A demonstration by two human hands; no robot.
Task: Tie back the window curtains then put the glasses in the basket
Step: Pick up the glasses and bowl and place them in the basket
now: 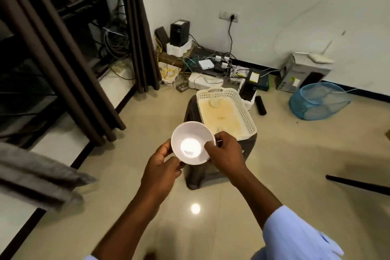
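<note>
I hold a white bowl (193, 142) with both hands in front of me. My left hand (162, 170) grips its near-left rim and my right hand (226, 151) pinches its right rim. Just beyond the bowl a white perforated basket (247, 118) rests on a dark brown plastic stool (193, 177); clear glass items lie faintly visible inside it. Dark brown curtains (69, 65) hang bunched at the left in front of the window, with a second bunch (140, 34) further back by the wall.
Routers, cables, power strips and boxes (211, 65) clutter the floor along the far wall. A blue mesh bin (316, 101) lies on its side at the right. A grey cushion (35, 173) juts in at the left. A dark rod (356, 183) lies at the right.
</note>
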